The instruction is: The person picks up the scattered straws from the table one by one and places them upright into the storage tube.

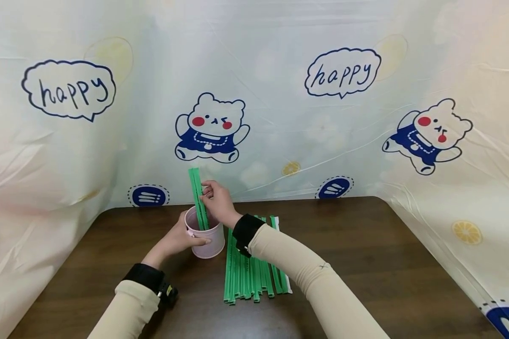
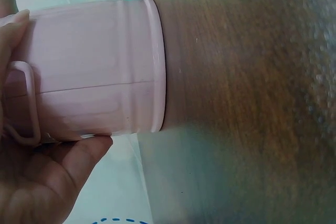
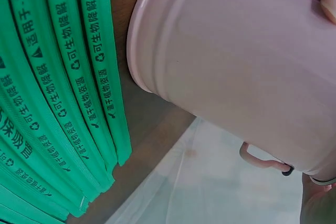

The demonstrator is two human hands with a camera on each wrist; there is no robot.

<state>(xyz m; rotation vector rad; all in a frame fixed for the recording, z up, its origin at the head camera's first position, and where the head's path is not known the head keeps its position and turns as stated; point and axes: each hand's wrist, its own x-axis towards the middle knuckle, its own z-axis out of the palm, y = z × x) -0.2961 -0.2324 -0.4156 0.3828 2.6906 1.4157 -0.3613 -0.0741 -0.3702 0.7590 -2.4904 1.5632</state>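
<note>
My left hand point(image 1: 179, 238) grips the pink cup point(image 1: 205, 239) on the brown table point(image 1: 365, 249); my right hand point(image 1: 217, 201) pinches green wrapped straws point(image 1: 198, 197), seemingly two, standing in it beside the straw pile point(image 1: 254, 270).

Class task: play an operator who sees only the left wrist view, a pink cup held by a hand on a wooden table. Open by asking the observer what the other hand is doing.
Observer: The right hand pinches green wrapped straws standing in the pink cup.
Operator: Are there more straws?
Observer: Yes, a pile of green straws lies on the table, right of the cup.
Operator: Any print on them?
Observer: The right wrist view shows dark Chinese characters along each wrapper.
</note>
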